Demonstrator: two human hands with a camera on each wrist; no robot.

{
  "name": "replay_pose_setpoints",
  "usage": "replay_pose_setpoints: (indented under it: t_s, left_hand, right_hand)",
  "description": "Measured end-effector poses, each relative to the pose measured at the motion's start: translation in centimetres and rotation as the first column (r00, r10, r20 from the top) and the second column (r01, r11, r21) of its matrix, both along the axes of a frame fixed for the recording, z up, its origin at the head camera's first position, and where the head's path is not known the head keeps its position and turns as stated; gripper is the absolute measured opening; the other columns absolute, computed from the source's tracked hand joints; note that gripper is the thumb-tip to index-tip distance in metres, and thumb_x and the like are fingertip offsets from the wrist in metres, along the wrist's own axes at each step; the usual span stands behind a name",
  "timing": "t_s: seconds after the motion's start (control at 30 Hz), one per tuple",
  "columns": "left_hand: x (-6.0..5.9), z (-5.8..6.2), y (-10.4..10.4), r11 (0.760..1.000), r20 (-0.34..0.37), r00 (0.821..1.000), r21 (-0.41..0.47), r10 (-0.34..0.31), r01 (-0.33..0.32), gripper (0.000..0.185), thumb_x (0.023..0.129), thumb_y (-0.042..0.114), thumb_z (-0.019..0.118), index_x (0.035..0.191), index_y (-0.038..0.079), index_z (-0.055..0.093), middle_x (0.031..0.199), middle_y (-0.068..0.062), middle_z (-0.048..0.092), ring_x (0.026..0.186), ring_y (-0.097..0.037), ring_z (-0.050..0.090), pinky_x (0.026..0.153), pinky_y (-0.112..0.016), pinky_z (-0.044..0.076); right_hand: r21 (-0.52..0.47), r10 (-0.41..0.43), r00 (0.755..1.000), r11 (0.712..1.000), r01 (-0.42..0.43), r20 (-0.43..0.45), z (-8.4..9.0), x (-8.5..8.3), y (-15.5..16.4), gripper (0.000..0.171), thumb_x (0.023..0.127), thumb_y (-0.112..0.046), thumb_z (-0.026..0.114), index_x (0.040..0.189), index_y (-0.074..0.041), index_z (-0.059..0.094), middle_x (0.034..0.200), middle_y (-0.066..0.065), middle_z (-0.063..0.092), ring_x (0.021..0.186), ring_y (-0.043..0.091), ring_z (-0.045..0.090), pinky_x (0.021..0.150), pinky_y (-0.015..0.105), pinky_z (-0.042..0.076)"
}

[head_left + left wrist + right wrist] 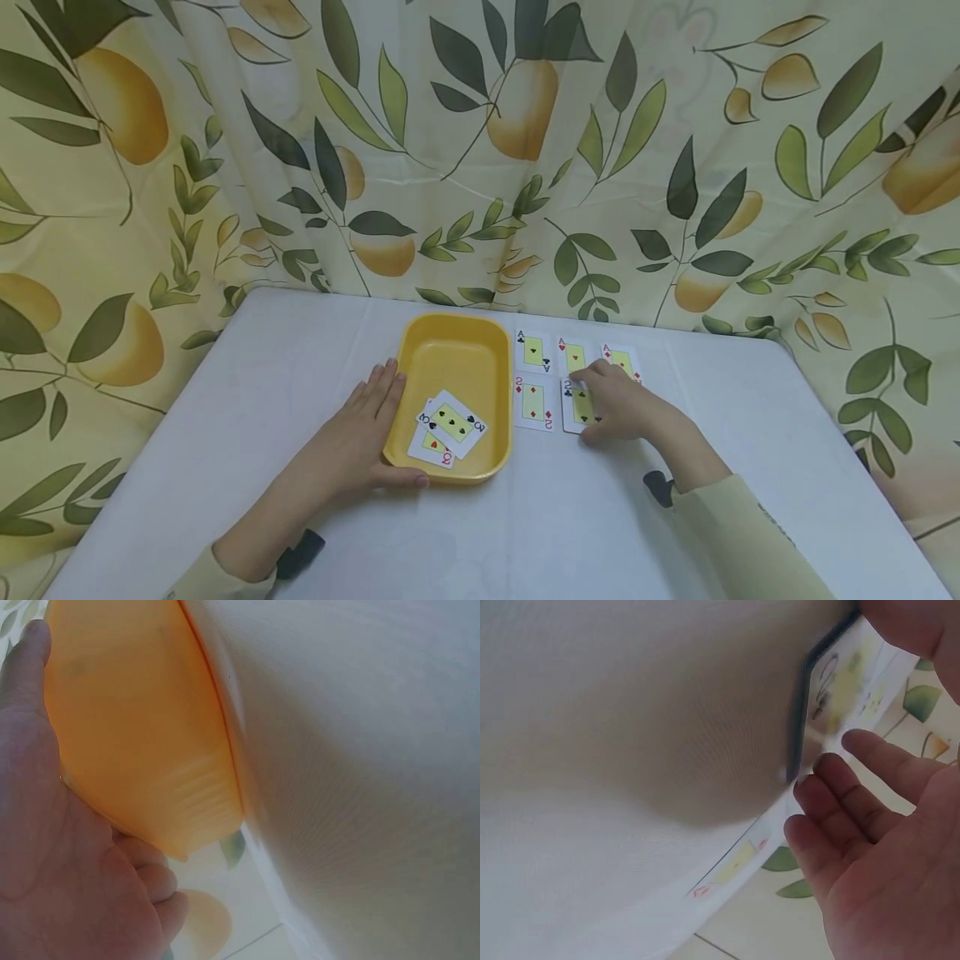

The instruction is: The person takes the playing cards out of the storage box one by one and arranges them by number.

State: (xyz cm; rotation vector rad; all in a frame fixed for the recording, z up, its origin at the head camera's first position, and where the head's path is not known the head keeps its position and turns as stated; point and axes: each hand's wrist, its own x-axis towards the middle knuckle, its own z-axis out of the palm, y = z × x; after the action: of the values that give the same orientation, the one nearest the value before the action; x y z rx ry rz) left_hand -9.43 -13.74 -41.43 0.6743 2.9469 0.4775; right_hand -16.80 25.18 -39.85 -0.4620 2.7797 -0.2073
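My left hand (358, 433) lies against the left side of a yellow plastic tray (498, 400), fingers extended along the rim and thumb at its near edge. The left wrist view shows the tray wall (142, 727) beside the palm. Inside the tray, a black-suit card (468, 427) overlaps a hearts card (427, 450). With thumb and fingers, my right hand (618, 400) grips a black-suit playing card (570, 417) by its edges, low over the table. Its dark edge shows in the right wrist view, between thumb and fingertips (801, 825).
Right of the tray, an ace of clubs (533, 350), an ace of hearts (573, 354) and an ace of diamonds (621, 358) form a row. A two of diamonds (533, 402) lies below the first. A fruit-patterned curtain (480, 192) hangs behind the white table (525, 533).
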Motion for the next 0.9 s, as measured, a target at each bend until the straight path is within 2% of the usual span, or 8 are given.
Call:
replay_pose_setpoints:
  t_s: [0.17,0.3,0.5,0.73,0.9]
  left_hand:
    - [0.0,0.0,0.0,1.0,-0.001,1.0,0.0,-0.001,0.001,0.139,0.064,0.088,0.065,0.159,0.0,0.012,0.168,-0.015,-0.001,0.155,-0.031,0.003,0.124,-0.047,0.016]
    - [0.0,-0.1,0.0,1.0,-0.005,1.0,-0.002,0.002,-0.002,0.14,0.064,0.088,0.064,0.159,0.0,0.012,0.168,-0.015,-0.001,0.155,-0.031,0.004,0.124,-0.047,0.017]
    - [0.0,0.0,-0.1,1.0,-0.013,1.0,-0.005,-0.004,0.004,0.14,0.063,0.088,0.065,0.159,0.0,0.013,0.167,-0.016,0.0,0.155,-0.032,0.004,0.124,-0.048,0.018]
    - [-0.1,-0.1,-0.1,1.0,-0.002,1.0,-0.007,0.002,-0.002,0.14,0.064,0.09,0.061,0.159,0.002,0.009,0.168,-0.014,-0.003,0.155,-0.03,0.001,0.124,-0.046,0.015]
    - [-0.1,-0.1,-0.1,1.0,-0.011,1.0,0.002,-0.01,0.01,0.14,0.064,0.088,0.064,0.159,0.001,0.01,0.168,-0.015,-0.002,0.155,-0.031,0.003,0.124,-0.047,0.017]
  right_hand:
    - [0.003,0.012,1.0,1.0,-0.012,-0.006,0.1,0.0,-0.2,0.086,0.066,-0.025,0.09,0.142,-0.006,0.053,0.134,0.015,0.052,0.11,0.028,0.05,0.097,0.045,0.05]
    - [0.007,0.034,0.999,0.999,-0.034,-0.028,0.5,0.1,-0.5,0.09,0.066,-0.027,0.09,0.144,-0.005,0.051,0.137,0.016,0.051,0.116,0.029,0.051,0.101,0.048,0.049]
    - [-0.088,0.054,0.997,0.994,-0.059,-0.048,2.5,0.4,-2.2,0.091,0.069,-0.03,0.088,0.147,-0.009,0.048,0.144,0.015,0.046,0.129,0.033,0.046,0.104,0.053,0.048]
    - [-0.131,0.143,0.986,0.979,-0.153,-0.085,5.5,1.1,-5.9,0.088,0.073,-0.036,0.084,0.149,-0.014,0.046,0.147,0.009,0.044,0.132,0.029,0.045,0.104,0.049,0.05]
    - [-0.142,0.223,0.97,0.962,-0.235,-0.096,5.6,1.2,-8.5,0.086,0.073,-0.036,0.083,0.148,-0.014,0.047,0.142,0.006,0.047,0.127,0.023,0.047,0.104,0.042,0.051]
